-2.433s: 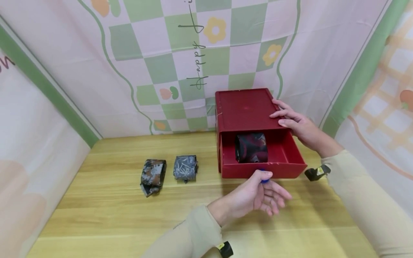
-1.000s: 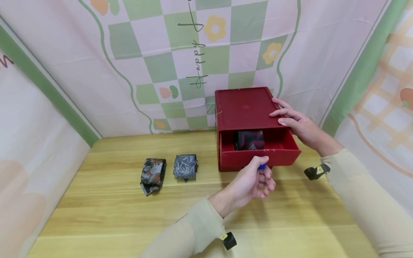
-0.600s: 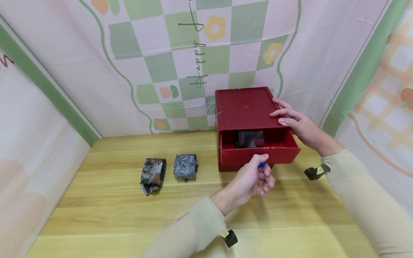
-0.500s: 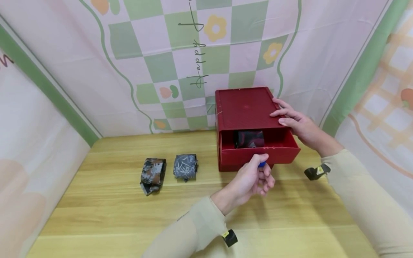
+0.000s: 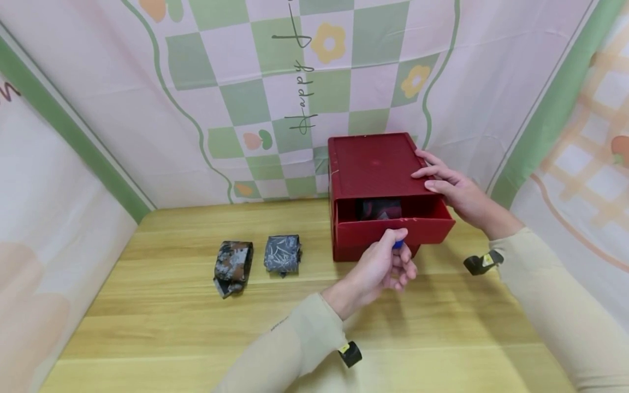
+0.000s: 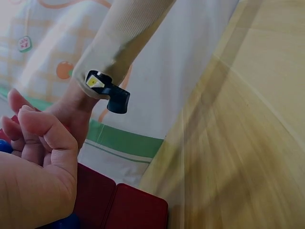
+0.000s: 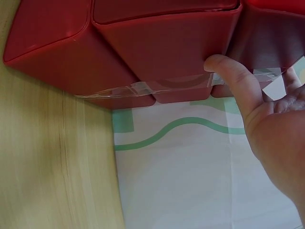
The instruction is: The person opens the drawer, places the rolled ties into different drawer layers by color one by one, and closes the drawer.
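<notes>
In the head view a red drawer unit (image 5: pixel 373 164) stands on the table with its top drawer (image 5: pixel 427 232) partly pulled out. My left hand (image 5: pixel 375 267) pinches the drawer's blue knob (image 5: pixel 398 244) between thumb and curled fingers. Inside the drawer lies a dark, folded cloth bundle (image 5: pixel 380 209) with red patterning, partly hidden by the unit's top and the drawer front. My right hand (image 5: pixel 454 191) rests on the unit's upper right edge with extended fingers; in the right wrist view a thumb touches the red side wall (image 7: pixel 167 52).
Two folded cloth bundles lie on the wooden table (image 5: pixel 172 327) left of the unit: one camouflage-patterned (image 5: pixel 233 267), one grey with white lines (image 5: pixel 282 255). Clear tape (image 7: pixel 143 88) runs across the stacked red units. A printed curtain (image 5: pixel 275 109) hangs close behind.
The drawer has slid further into the unit, with my left hand moving forward on its knob. More of the dark bundle is covered. My right hand stays in place.
</notes>
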The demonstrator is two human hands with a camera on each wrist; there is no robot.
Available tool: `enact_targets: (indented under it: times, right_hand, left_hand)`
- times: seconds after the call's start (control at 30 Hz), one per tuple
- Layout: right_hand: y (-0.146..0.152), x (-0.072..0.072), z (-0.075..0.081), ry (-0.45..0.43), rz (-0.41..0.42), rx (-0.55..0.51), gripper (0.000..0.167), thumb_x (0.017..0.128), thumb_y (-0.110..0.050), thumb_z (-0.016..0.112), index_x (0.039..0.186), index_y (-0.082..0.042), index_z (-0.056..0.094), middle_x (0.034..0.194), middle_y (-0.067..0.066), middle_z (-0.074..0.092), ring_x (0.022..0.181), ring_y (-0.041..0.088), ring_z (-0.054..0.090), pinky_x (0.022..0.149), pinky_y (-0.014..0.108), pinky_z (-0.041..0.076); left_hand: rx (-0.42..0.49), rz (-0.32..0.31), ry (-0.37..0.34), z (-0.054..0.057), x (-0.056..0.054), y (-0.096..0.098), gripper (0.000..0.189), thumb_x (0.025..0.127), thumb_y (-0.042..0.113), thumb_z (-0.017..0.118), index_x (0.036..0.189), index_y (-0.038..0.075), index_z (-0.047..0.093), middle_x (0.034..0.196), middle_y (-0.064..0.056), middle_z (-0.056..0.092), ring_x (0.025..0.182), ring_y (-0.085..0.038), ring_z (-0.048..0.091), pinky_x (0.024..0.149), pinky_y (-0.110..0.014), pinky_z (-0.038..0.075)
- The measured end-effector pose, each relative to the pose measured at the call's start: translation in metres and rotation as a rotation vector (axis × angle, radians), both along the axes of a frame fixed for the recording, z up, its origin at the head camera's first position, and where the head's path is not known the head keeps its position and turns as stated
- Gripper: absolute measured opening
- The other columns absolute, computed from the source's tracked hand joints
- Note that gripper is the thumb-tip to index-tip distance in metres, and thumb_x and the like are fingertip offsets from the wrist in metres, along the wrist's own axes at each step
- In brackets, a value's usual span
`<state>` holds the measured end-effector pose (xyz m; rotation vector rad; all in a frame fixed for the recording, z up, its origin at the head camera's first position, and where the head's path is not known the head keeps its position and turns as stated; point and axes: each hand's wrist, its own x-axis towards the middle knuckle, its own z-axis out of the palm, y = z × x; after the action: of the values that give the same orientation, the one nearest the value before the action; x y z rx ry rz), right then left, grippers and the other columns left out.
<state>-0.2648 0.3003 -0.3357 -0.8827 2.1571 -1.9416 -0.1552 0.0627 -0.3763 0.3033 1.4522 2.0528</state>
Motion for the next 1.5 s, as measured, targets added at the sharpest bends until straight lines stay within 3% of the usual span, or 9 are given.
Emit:
enact_targets:
  times: [0.5, 0.8, 1.23, 1.5]
  right_hand:
    - [-0.001, 0.001, 0.001, -0.005, -0.015, 0.003, 0.030, 0.106, -0.004, 0.046, 0.130, -0.003, 0.065, 0.169, -0.002, 0.013, 0.153, 0.020, 0.003, 0.095, 0.018, 0.048]
    - [-0.001, 0.001, 0.000, -0.015, -0.008, -0.010, 0.031, 0.107, -0.004, 0.045, 0.130, -0.004, 0.065, 0.169, -0.003, 0.012, 0.152, 0.019, 0.006, 0.089, 0.021, 0.053]
    - [0.001, 0.001, 0.000, -0.007, -0.006, -0.008, 0.031, 0.106, -0.003, 0.045, 0.130, -0.002, 0.065, 0.169, -0.001, 0.011, 0.153, 0.019, 0.003, 0.097, 0.018, 0.047]
    - [0.000, 0.001, 0.001, -0.018, -0.012, 0.008, 0.031, 0.107, -0.005, 0.045, 0.131, -0.004, 0.064, 0.169, -0.003, 0.012, 0.152, 0.021, 0.006, 0.088, 0.022, 0.054]
  left_hand:
    - [-0.036, 0.063, 0.014, 0.000, -0.016, 0.003, 0.054, 0.091, 0.066, 0.054, 0.071, 0.015, 0.053, 0.066, -0.003, 0.062, 0.052, -0.014, 0.047, 0.047, -0.024, 0.042]
    - [-0.045, 0.057, 0.025, -0.001, -0.023, 0.003, 0.055, 0.091, 0.066, 0.052, 0.071, 0.015, 0.053, 0.066, -0.004, 0.062, 0.052, -0.014, 0.047, 0.046, -0.025, 0.042]
    - [-0.062, 0.069, 0.035, -0.001, -0.030, 0.005, 0.057, 0.091, 0.068, 0.051, 0.071, 0.015, 0.052, 0.068, -0.004, 0.063, 0.053, -0.015, 0.047, 0.047, -0.024, 0.042]
    - [-0.066, 0.092, 0.022, 0.000, -0.035, 0.006, 0.055, 0.091, 0.066, 0.051, 0.070, 0.015, 0.050, 0.067, -0.004, 0.063, 0.052, -0.015, 0.047, 0.047, -0.023, 0.041]
